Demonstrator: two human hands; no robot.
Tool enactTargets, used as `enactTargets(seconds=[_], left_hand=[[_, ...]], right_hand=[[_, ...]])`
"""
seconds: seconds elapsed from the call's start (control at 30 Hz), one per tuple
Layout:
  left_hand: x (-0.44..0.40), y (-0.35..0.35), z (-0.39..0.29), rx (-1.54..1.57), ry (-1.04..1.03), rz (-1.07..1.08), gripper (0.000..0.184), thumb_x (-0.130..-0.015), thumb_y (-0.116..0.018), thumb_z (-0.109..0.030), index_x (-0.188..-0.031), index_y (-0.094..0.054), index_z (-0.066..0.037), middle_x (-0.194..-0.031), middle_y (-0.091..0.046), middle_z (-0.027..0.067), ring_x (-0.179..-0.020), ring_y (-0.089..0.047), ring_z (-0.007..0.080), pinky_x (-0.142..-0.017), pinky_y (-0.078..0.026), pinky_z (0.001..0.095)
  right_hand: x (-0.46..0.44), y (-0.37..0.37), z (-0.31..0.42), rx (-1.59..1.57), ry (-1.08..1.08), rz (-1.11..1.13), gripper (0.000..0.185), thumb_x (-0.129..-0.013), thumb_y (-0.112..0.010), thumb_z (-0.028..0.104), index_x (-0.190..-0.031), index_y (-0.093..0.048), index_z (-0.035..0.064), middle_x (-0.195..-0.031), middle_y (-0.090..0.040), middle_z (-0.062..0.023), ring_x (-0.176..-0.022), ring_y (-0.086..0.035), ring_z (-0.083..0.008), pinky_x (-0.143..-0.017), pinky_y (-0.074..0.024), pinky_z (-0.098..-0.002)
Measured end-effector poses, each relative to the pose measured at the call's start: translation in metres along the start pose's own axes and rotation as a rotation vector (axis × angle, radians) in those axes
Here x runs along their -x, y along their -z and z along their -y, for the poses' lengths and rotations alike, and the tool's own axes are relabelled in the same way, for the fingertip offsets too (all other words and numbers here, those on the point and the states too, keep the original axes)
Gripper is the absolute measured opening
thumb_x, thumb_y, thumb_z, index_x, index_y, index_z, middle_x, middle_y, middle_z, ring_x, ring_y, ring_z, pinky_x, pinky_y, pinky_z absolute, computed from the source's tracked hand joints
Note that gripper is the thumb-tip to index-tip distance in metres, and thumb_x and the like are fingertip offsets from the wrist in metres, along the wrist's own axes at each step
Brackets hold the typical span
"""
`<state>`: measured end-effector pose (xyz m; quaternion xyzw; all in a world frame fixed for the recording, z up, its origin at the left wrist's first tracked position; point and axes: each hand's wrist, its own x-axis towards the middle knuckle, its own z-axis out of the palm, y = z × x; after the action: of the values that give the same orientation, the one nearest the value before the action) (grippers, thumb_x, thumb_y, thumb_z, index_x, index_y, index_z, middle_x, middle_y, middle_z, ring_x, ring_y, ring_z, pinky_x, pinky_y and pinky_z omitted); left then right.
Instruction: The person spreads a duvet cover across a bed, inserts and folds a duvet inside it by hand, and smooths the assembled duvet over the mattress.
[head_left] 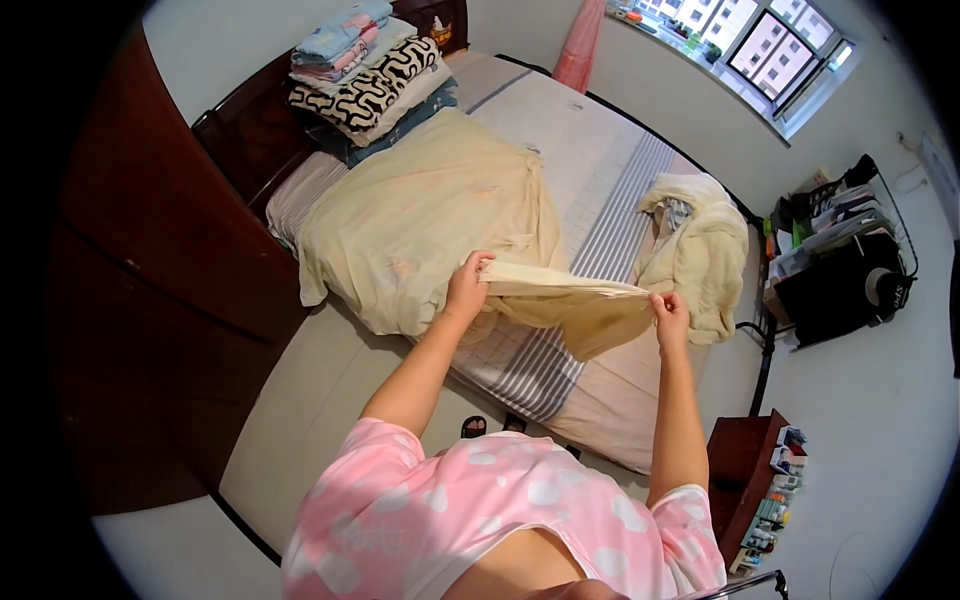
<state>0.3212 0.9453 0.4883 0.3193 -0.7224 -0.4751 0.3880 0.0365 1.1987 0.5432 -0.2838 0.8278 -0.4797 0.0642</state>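
Pink spotted shirt [500, 505] nearest — left hand [468, 285] and right hand [671, 320], fingers closed, grip cream cloth [455, 225] between them.

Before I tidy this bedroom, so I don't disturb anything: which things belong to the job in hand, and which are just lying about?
In the job:
cream cloth, edge held by left hand and right hand
bed beneath it

Lying about:
folded bedding stack
small shelf items
bundled cream bedding, perhaps related
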Motion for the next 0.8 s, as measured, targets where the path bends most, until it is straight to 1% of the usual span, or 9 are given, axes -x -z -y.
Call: enactTargets(seconds=[0.07,0.13,0.17,0.23,0.3,0.4,0.5,0.6,0.8], left_hand=[[-0.002,-0.002,-0.021,0.047,0.043,0.079,0.025,-0.073,-0.052,0.002,-0.096,-0.061,-0.007,-0.087,-0.064,0.0141,-0.081,-0.061,0.0295,-0.072,-0.048,0.0344],[-0.002,-0.008,-0.042,-0.037,-0.004,0.129,0.021,-0.074,-0.056,0.001,-0.093,-0.062,-0.006,-0.082,-0.065,0.0136,-0.075,-0.063,0.0227,-0.067,-0.047,0.0306],[0.000,-0.012,-0.053,-0.047,0.000,0.170,0.020,-0.073,-0.057,-0.001,-0.092,-0.062,-0.006,-0.081,-0.065,0.0137,-0.075,-0.063,0.0237,-0.067,-0.047,0.0311],[0.006,-0.023,-0.073,-0.067,0.007,0.255,0.019,-0.073,-0.059,-0.005,-0.092,-0.062,-0.005,-0.080,-0.065,0.0137,-0.074,-0.062,0.0257,-0.067,-0.048,0.0322],[0.011,-0.034,-0.086,-0.099,-0.046,0.303,0.018,-0.072,-0.059,-0.007,-0.090,-0.062,-0.006,-0.080,-0.065,0.0139,-0.074,-0.062,0.0280,-0.067,-0.048,0.0337],[0.018,-0.036,-0.100,-0.140,-0.076,0.314,0.016,-0.073,-0.059,-0.008,-0.088,-0.062,-0.005,-0.080,-0.064,0.0144,-0.077,-0.061,0.0328,-0.068,-0.048,0.0368],[0.020,-0.033,-0.087,-0.169,-0.125,0.206,0.016,-0.072,-0.057,-0.005,-0.088,-0.061,-0.006,-0.085,-0.063,0.0133,-0.082,-0.060,0.0333,-0.071,-0.048,0.0378],[0.013,-0.012,-0.063,-0.262,-0.168,0.105,0.019,-0.071,-0.055,-0.002,-0.089,-0.061,-0.009,-0.094,-0.060,0.0100,-0.088,-0.058,0.0325,-0.075,-0.047,0.0393],[0.021,0.036,0.028,-0.595,-0.061,-0.055,0.028,-0.067,-0.056,0.004,-0.089,-0.061,-0.013,-0.100,-0.054,0.0051,-0.096,-0.054,0.0283,-0.079,-0.047,0.0365]], right_hand=[[-0.002,-0.002,0.003,0.260,0.044,-0.044,0.019,-0.078,-0.069,0.015,-0.084,-0.058,0.0013,-0.089,-0.058,-0.0071,-0.075,-0.053,-0.0165,-0.070,-0.0439,-0.0284],[0.004,-0.021,0.015,0.239,0.323,-0.013,0.029,-0.073,-0.072,0.018,-0.093,-0.058,0.0021,-0.100,-0.057,-0.0128,-0.088,-0.055,-0.0255,-0.078,-0.0440,-0.0359],[0.013,-0.036,0.023,0.226,0.460,0.001,0.035,-0.071,-0.074,0.019,-0.097,-0.058,0.0025,-0.105,-0.057,-0.0157,-0.095,-0.056,-0.0299,-0.083,-0.0441,-0.0396],[0.040,-0.072,0.053,0.220,0.489,0.217,0.052,-0.068,-0.075,0.020,-0.111,-0.052,0.0033,-0.113,-0.056,-0.0171,-0.110,-0.052,-0.0315,-0.090,-0.0418,-0.0388],[0.066,-0.096,0.086,0.257,0.568,0.370,0.054,-0.070,-0.074,0.021,-0.115,-0.050,0.0054,-0.116,-0.056,-0.0174,-0.108,-0.054,-0.0345,-0.086,-0.0447,-0.0404],[0.069,-0.122,0.083,0.265,0.124,0.560,0.040,-0.075,-0.066,0.018,-0.112,-0.054,0.0076,-0.110,-0.059,-0.0171,-0.101,-0.057,-0.0377,-0.080,-0.0475,-0.0436],[0.056,-0.128,0.043,0.544,0.195,0.370,0.023,-0.079,-0.056,0.013,-0.101,-0.059,0.0077,-0.099,-0.062,-0.0172,-0.091,-0.058,-0.0392,-0.073,-0.0483,-0.0454],[0.043,-0.109,0.009,0.602,0.283,0.161,0.016,-0.076,-0.052,0.007,-0.089,-0.061,0.0054,-0.091,-0.060,-0.0171,-0.085,-0.058,-0.0377,-0.071,-0.0479,-0.0446],[0.022,-0.055,-0.016,0.559,0.301,0.004,0.018,-0.069,-0.054,0.000,-0.085,-0.061,0.0050,-0.085,-0.057,-0.0162,-0.082,-0.057,-0.0365,-0.068,-0.0475,-0.0438]])
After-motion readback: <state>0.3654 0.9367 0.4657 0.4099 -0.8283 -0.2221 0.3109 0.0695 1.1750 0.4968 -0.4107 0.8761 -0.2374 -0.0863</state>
